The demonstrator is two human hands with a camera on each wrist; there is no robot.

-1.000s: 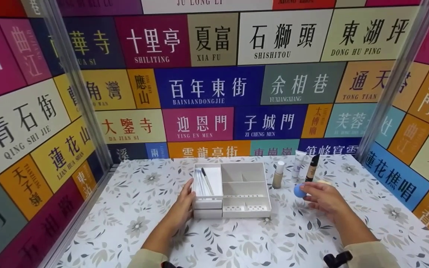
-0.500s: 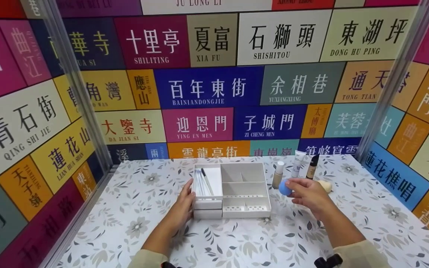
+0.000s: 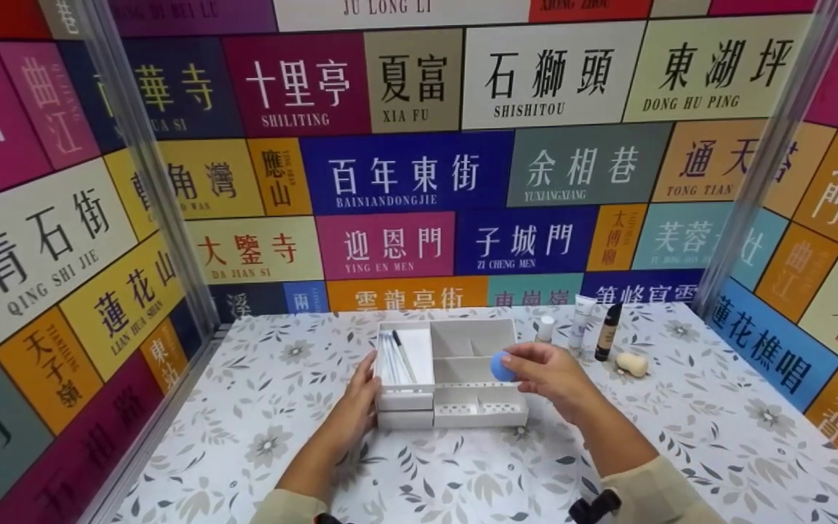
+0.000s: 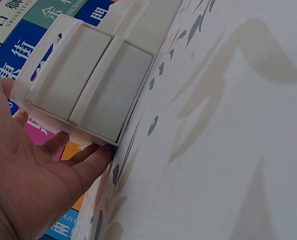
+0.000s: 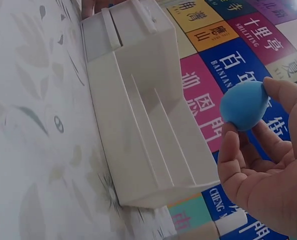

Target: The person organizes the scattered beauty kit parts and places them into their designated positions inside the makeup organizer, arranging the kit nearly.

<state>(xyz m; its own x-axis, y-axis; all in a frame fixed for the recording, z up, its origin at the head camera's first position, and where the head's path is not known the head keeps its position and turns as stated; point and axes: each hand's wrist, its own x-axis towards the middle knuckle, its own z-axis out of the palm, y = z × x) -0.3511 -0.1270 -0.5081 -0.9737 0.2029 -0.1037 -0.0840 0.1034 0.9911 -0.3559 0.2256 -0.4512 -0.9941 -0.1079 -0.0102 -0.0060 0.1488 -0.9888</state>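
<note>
A blue teardrop makeup sponge (image 3: 502,366) is pinched between the thumb and fingertips of my right hand (image 3: 551,375). Hand and sponge are above the right part of a white desktop organizer (image 3: 481,420); the right wrist view shows the sponge (image 5: 243,106) in the air, apart from the walls. My left hand (image 3: 355,399) touches the organizer's left side. In the left wrist view its fingers (image 4: 94,167) lie against that side, by two small drawers (image 4: 111,90). Thin white sticks and a dark-tipped pen (image 3: 403,354) lie in the organizer's left upper section.
Right of the organizer stand a white-capped bottle (image 3: 545,327), partly behind my right hand, a white squeeze tube (image 3: 582,320) and a black-capped beige tube (image 3: 607,335). A cream gourd-shaped sponge (image 3: 631,364) lies beside them. A leaf-patterned cloth (image 3: 433,480) covers the table; printed panels stand behind.
My right hand has carried the blue sponge leftward, from beside the bottles to above the organizer. The cream sponge has come into full view. My left hand has stayed in place.
</note>
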